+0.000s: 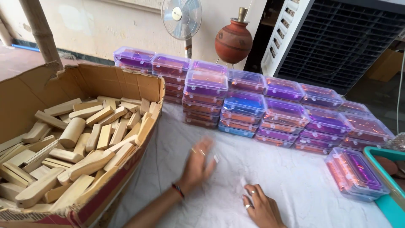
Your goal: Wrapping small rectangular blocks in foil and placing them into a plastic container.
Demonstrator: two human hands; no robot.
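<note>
Left hand (pixel 198 162), blurred, fingers spread and empty, hovers over the white cloth (pixel 270 177) covering the tabletop, beside the right edge of the cardboard box (pixel 105 80). The box, heaped with pale wooden blocks (pixel 80 139), lies to that hand's left, nearer it than the right hand (pixel 262 207), which rests on the cloth at the near edge, fingers loosely bent, holding nothing. Stacked clear plastic cases (pixel 253 107) line the far edge; one lone case (pixel 356 174) lies at the right. Behind stand a fan (pixel 182 17) and a clay pot (pixel 233 39).
</note>
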